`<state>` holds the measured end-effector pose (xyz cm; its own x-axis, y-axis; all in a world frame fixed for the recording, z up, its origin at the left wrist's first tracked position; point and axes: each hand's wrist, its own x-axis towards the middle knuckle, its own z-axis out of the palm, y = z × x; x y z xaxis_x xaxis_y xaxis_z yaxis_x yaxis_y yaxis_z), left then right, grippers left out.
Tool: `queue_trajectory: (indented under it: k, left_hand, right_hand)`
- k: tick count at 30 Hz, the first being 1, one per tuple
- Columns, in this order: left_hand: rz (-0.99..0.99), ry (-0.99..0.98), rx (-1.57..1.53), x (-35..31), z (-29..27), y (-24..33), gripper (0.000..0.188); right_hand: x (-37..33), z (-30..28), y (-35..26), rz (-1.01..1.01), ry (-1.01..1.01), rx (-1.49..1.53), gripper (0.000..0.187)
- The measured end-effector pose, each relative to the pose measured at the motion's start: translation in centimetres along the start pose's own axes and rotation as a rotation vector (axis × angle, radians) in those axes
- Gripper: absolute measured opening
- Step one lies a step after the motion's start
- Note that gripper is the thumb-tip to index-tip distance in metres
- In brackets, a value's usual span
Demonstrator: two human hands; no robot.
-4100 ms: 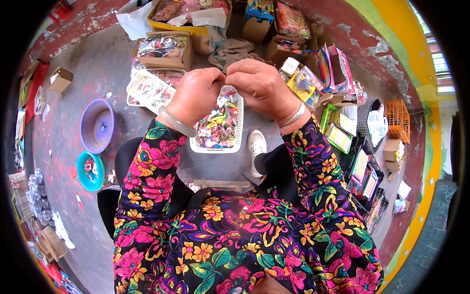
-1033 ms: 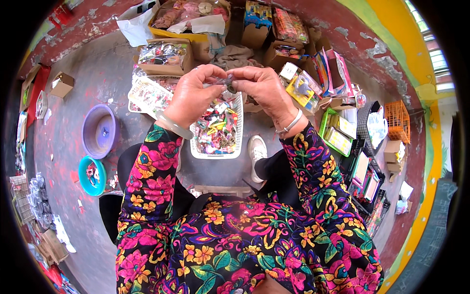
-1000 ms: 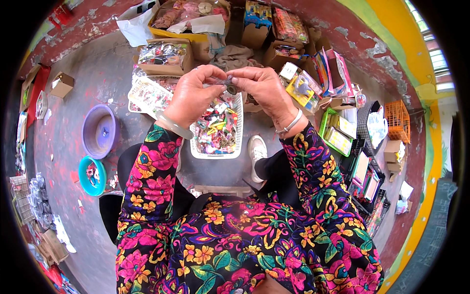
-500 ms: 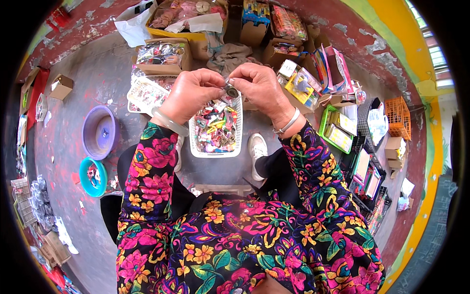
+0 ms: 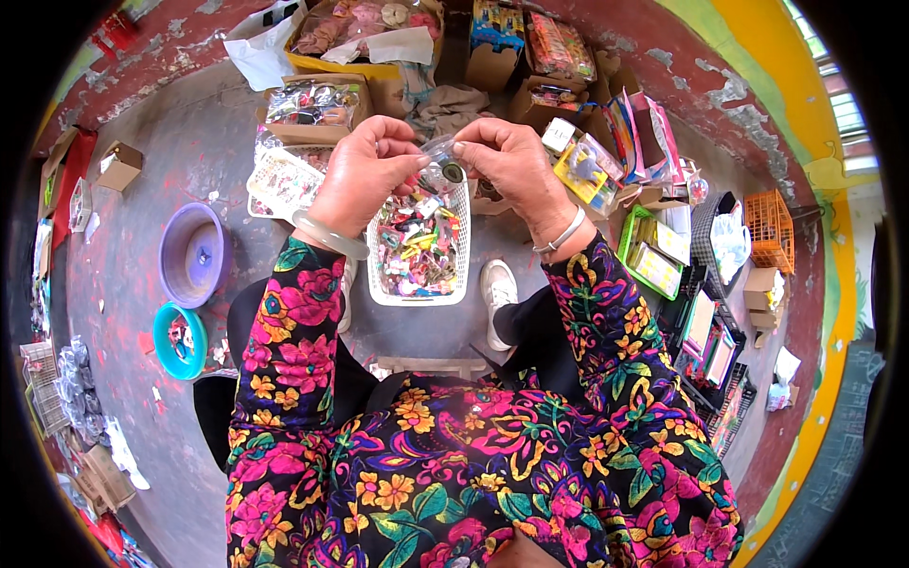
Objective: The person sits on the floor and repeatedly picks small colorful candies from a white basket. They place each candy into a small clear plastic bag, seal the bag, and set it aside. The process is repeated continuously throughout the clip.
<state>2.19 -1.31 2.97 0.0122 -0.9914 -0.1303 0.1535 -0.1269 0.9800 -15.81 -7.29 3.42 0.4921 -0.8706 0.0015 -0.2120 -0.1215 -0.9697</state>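
Between my two hands a small clear plastic bag (image 5: 437, 151) is stretched, with a dark round piece showing in or behind its lower part. My left hand (image 5: 371, 170) pinches the bag's left side between thumb and forefinger. On the other side, the fingertips of my right hand (image 5: 511, 168) grip its upper right edge. Below the hands a white plastic basket (image 5: 417, 299) stands on the floor between my shoes, filled with small colourful pieces, some yellow-green, red and pink. What exactly those pieces are is too small to tell.
On the left stand a purple basin (image 5: 192, 254) and a turquoise basin (image 5: 180, 343). A white basket (image 5: 284, 185) and an open carton (image 5: 317, 106) of packets are beyond my left hand. To the right are a green basket (image 5: 653, 254), dark crates (image 5: 703, 327) and an orange crate (image 5: 769, 227).
The clear bag is now spread wider and shows more between my fingers. My hands have drawn slightly apart, and the dark round piece sits a little higher.
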Motion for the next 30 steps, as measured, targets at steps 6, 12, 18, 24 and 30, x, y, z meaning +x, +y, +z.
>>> queue_trajectory:
  k: [6,12,18,24,30]
  left_hand:
    - [-0.087,-0.035,0.09,-0.2,0.2,0.3,0.016]
    - [0.022,-0.07,0.149,0.0,-0.1,-0.6,0.014]
    - [0.021,-0.077,0.192,-0.1,0.0,-0.5,0.014]
    - [0.038,-0.071,0.138,0.0,0.1,-0.3,0.013]
    - [0.079,-0.064,0.116,-0.2,0.0,0.1,0.011]
  right_hand:
    - [-0.3,0.6,-0.7,0.0,-0.011,0.099,0.011]
    - [-0.4,0.1,-1.8,0.09,-0.13,0.152,0.016]
    - [-0.7,-0.1,-2.3,0.084,-0.15,0.116,0.017]
    - [-0.8,0.1,-2.2,0.062,-0.088,0.172,0.012]
    - [-0.8,0.3,-2.0,0.067,-0.074,0.21,0.012]
